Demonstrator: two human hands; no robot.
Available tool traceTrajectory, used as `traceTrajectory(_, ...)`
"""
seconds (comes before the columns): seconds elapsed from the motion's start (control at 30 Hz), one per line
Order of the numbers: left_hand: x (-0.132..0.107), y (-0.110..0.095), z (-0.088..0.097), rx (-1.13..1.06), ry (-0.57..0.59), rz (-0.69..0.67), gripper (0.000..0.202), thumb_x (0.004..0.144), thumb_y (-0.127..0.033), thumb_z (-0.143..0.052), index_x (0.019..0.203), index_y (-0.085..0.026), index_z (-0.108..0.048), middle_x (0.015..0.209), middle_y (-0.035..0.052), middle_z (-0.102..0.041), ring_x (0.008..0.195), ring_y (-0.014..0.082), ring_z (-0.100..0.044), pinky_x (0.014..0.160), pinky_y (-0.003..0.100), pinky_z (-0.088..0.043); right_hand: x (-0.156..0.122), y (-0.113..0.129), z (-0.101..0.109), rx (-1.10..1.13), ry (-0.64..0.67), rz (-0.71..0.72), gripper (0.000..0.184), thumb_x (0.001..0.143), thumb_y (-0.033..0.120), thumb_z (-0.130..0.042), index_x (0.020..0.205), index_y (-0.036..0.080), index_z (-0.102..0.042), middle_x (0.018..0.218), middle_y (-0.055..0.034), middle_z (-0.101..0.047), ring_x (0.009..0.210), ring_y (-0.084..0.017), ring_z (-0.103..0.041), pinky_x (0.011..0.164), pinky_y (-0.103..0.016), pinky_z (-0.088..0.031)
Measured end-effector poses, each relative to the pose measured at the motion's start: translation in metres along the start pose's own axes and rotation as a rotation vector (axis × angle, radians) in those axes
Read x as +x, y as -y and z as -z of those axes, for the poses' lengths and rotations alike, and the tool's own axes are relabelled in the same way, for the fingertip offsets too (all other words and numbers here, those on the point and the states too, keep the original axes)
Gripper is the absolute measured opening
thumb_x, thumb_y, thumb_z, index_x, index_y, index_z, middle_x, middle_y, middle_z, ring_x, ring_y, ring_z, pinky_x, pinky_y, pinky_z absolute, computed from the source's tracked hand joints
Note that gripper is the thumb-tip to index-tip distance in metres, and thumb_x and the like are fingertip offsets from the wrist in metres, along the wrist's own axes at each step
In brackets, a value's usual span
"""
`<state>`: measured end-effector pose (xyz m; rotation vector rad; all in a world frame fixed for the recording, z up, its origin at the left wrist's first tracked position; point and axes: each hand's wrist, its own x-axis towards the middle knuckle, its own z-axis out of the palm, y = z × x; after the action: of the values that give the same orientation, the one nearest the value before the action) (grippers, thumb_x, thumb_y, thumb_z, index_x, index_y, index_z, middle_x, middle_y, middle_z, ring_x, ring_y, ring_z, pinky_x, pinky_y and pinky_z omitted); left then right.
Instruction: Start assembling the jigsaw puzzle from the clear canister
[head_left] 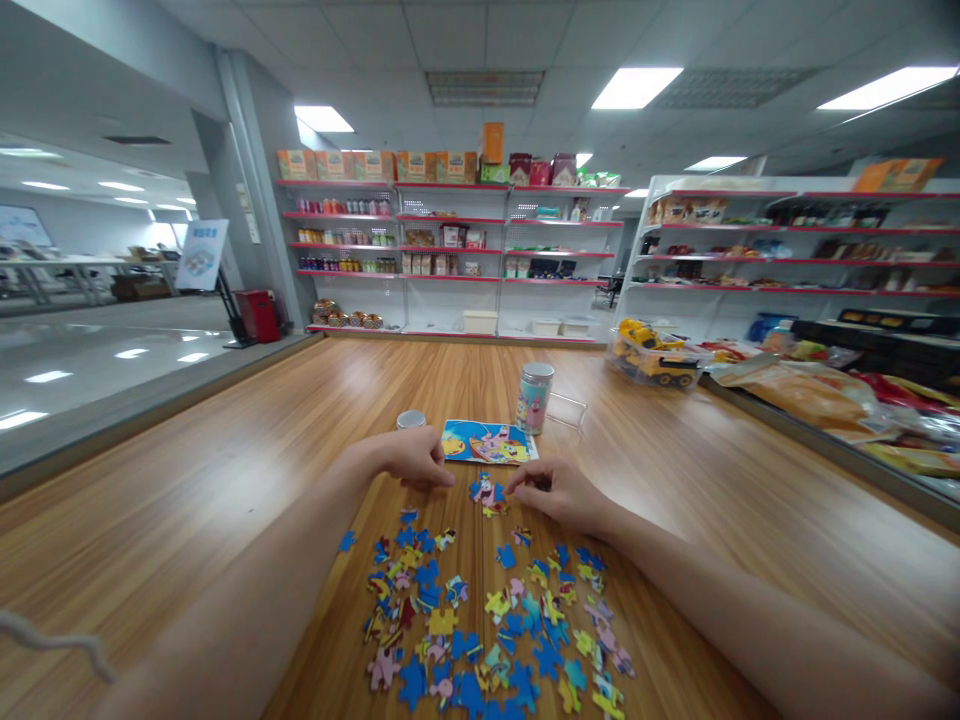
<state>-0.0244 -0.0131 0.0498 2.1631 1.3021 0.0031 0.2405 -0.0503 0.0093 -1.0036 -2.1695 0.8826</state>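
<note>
A small joined cluster of jigsaw pieces, pink and blue with a cartoon figure, lies on the table between my hands. My left hand is just left of it, fingers curled down and closed, with nothing visible in them. At the cluster's right edge is my right hand, its fingers loosely bent and apart; whether the fingertips touch the pieces is hard to tell. Behind the cluster lies a picture card with cartoon characters on blue. Many loose jigsaw pieces, blue, yellow and pink, spread nearer to me.
A cartoon-printed tin stands behind the card's right end, beside a clear frame-like object. A round silver lid is behind my left hand. Farther right are a clear bin of yellow toy trucks and packaged goods. Stocked shelves line the back.
</note>
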Motion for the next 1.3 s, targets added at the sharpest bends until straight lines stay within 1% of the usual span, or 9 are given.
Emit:
traceTrajectory(0.2, -0.01, 0.0, 0.007, -0.094, 0.191, 0.235, 0.05, 0.068, -0.058, -0.07, 0.05, -0.014, -0.056, 0.051, 0.0083, -0.059, 0.043, 0.018, -0.056, 0.039, 0.026, -0.042, -0.001, -0.004, 0.0, -0.023, 0.011, -0.006, 0.021, 0.08, 0.028, -0.059, 0.084, 0.014, -0.074, 0.061, -0.0005, -0.058, 0.055, -0.011, -0.046, 0.052, -0.022, -0.033)
traceTrajectory(0.33, -0.024, 0.004, 0.018, -0.084, 0.271, 0.44, 0.05, 0.064, -0.056, -0.077, 0.049, -0.013, -0.057, 0.052, 0.013, -0.06, 0.05, 0.0238, -0.061, 0.043, 0.03, -0.046, -0.001, -0.004, -0.001, -0.045, 0.009, 0.004, 0.02, 0.08, 0.027, -0.058, 0.083, 0.014, -0.074, 0.061, -0.0002, -0.058, 0.055, -0.011, -0.047, 0.052, -0.022, -0.033)
traceTrajectory(0.43, -0.032, 0.01, 0.02, -0.15, 0.286, 0.517, 0.048, 0.061, -0.056, -0.079, 0.049, -0.017, -0.053, 0.046, 0.0083, -0.053, 0.049, 0.028, -0.059, 0.045, 0.04, -0.048, -0.001, -0.003, -0.001, -0.055, 0.009, 0.003, 0.02, 0.08, 0.026, -0.058, 0.082, 0.013, -0.074, 0.058, 0.0006, -0.055, 0.053, -0.01, -0.046, 0.051, -0.022, -0.032)
traceTrajectory(0.5, -0.035, 0.015, 0.019, -0.212, 0.274, 0.52, 0.044, 0.059, -0.052, -0.081, 0.052, -0.019, -0.052, 0.042, 0.0034, -0.044, 0.044, 0.0257, -0.053, 0.045, 0.045, -0.049, -0.001, -0.003, -0.001, -0.055, 0.013, 0.001, 0.02, 0.08, 0.026, -0.058, 0.082, 0.014, -0.074, 0.057, 0.0008, -0.055, 0.053, -0.01, -0.045, 0.05, -0.022, -0.032)
traceTrajectory(0.6, -0.035, 0.018, 0.016, -0.324, 0.255, 0.519, 0.04, 0.058, -0.043, -0.084, 0.053, -0.02, -0.051, 0.041, -0.0008, -0.034, 0.04, 0.0179, -0.042, 0.048, 0.047, -0.05, 0.0, -0.003, -0.001, -0.067, 0.012, 0.0, 0.02, 0.08, 0.026, -0.058, 0.081, 0.014, -0.074, 0.058, 0.0001, -0.057, 0.053, -0.011, -0.046, 0.05, -0.022, -0.032)
traceTrajectory(0.87, -0.034, 0.017, 0.015, -0.519, 0.269, 0.52, 0.042, 0.054, -0.031, -0.088, 0.049, -0.019, -0.048, 0.041, -0.0038, -0.029, 0.038, 0.0119, -0.033, 0.048, 0.048, -0.049, 0.0, -0.005, -0.002, -0.075, 0.018, -0.01, 0.021, 0.08, 0.026, -0.057, 0.082, 0.014, -0.074, 0.063, -0.0018, -0.061, 0.055, -0.012, -0.048, 0.051, -0.023, -0.033)
traceTrajectory(1.07, -0.031, 0.007, 0.017, -0.512, 0.458, 0.382, 0.052, 0.06, -0.044, -0.084, 0.044, -0.019, -0.042, 0.039, -0.0049, -0.031, 0.037, 0.0095, -0.03, 0.049, 0.043, -0.054, -0.001, -0.004, -0.002, -0.113, 0.016, 0.004, 0.02, 0.08, 0.026, -0.058, 0.081, 0.015, -0.074, 0.063, -0.0019, -0.062, 0.056, -0.012, -0.049, 0.053, -0.023, -0.034)
traceTrajectory(1.17, -0.029, 0.004, 0.016, -0.396, 0.428, 0.397, 0.05, 0.061, -0.043, -0.083, 0.045, -0.018, -0.044, 0.038, -0.0049, -0.032, 0.037, 0.0098, -0.033, 0.048, 0.042, -0.055, -0.001, -0.004, -0.002, -0.102, 0.018, -0.001, 0.02, 0.08, 0.026, -0.058, 0.082, 0.015, -0.074, 0.063, -0.0017, -0.061, 0.056, -0.012, -0.049, 0.052, -0.023, -0.034)
traceTrajectory(1.3, -0.027, 0.01, 0.015, -0.211, 0.373, 0.44, 0.047, 0.06, -0.045, -0.084, 0.045, -0.016, -0.05, 0.038, -0.0001, -0.04, 0.035, 0.0134, -0.041, 0.038, 0.036, -0.051, -0.002, -0.004, -0.002, -0.097, 0.025, 0.002, 0.02, 0.08, 0.025, -0.057, 0.082, 0.014, -0.074, 0.063, -0.0018, -0.062, 0.055, -0.011, -0.049, 0.051, -0.022, -0.033)
